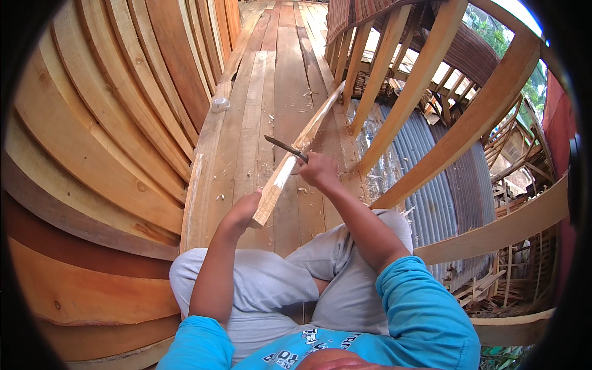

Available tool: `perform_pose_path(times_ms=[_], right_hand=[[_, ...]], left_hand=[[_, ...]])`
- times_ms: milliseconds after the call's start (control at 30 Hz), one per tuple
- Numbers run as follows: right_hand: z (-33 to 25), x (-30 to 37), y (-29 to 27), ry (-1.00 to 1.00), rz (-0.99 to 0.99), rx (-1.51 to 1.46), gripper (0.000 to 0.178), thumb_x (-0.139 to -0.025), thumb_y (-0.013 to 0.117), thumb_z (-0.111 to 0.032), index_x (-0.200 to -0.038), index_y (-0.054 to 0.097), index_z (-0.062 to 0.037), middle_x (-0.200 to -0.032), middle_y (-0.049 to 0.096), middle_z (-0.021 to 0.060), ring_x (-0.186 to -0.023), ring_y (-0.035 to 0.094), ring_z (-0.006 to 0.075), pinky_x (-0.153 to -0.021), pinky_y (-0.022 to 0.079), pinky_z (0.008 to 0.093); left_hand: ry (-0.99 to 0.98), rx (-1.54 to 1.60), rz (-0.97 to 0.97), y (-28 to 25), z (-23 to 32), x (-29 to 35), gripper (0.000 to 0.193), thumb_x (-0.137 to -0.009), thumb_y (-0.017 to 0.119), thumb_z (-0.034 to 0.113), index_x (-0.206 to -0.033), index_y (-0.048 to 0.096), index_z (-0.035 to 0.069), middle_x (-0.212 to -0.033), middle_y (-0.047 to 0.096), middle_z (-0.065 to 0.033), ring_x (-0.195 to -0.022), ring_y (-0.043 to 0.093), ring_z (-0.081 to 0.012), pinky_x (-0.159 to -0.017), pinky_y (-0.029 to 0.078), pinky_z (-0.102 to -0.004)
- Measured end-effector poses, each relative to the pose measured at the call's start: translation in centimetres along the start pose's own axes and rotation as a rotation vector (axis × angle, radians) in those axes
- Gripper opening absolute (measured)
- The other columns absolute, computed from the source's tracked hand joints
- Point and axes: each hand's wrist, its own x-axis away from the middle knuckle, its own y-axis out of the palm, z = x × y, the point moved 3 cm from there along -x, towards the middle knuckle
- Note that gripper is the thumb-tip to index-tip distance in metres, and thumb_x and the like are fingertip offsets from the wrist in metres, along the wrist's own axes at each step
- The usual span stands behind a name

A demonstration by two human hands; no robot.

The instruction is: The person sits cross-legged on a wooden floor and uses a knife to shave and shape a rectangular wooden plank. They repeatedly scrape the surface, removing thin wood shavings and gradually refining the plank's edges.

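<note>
A long squared piece of wood slants away from me over the plank floor, its far end beside the railing. My left hand is closed around its near end. In my right hand is a knife, its handle mostly hidden by the fingers. The blade lies across the top of the wood and points left. Pale, freshly cut faces show on the wood on both sides of the blade. My legs, in grey trousers, are crossed just below the wood's near end.
Curled shavings are scattered over the plank floor. A small clear object sits by the left plank wall. To the right stand wooden railing slats, with a striped cloth over them and corrugated metal sheets beyond.
</note>
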Motion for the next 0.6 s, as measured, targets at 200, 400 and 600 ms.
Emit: perform_pose_path(times_ms=[200, 400, 600], right_hand=[[10.3, -4.3, 0.2, 0.375, 0.160, -0.497, 0.041, -0.097, 0.054, -0.039, -0.092, 0.064, 0.0008, -0.079, 0.065, 0.0156, -0.069, 0.062, 0.0264, -0.060, 0.047, 0.0422], [7.4, -3.1, -1.1, 0.123, 0.035, -0.615, 0.026, -0.095, 0.060, -0.024, -0.091, 0.065, 0.0017, -0.074, 0.064, 0.0097, -0.065, 0.061, 0.0201, -0.060, 0.046, 0.0379], [3.6, -2.0, -1.2, 0.010, -0.020, -0.393, 0.025, -0.093, 0.057, -0.021, -0.104, 0.065, -0.0007, -0.095, 0.069, 0.0204, -0.090, 0.066, 0.0376, -0.078, 0.049, 0.0434]], left_hand=[[0.045, 0.045, -0.057, 2.9, -1.9, -0.8, 0.040, -0.104, 0.032, 0.036, -0.108, 0.058, 0.006, -0.074, 0.058, -0.0041, -0.058, 0.056, -0.0130, -0.051, 0.047, -0.0294], [-0.055, 0.115, -0.041, 0.9, -1.6, 1.1, 0.036, -0.103, 0.031, 0.034, -0.108, 0.056, 0.007, -0.067, 0.057, -0.0046, -0.051, 0.055, -0.0125, -0.045, 0.046, -0.0277], [-0.044, 0.121, -0.051, 1.3, -2.0, 0.9, 0.038, -0.103, 0.031, 0.033, -0.106, 0.057, 0.006, -0.068, 0.058, -0.0049, -0.051, 0.055, -0.0127, -0.045, 0.046, -0.0278]])
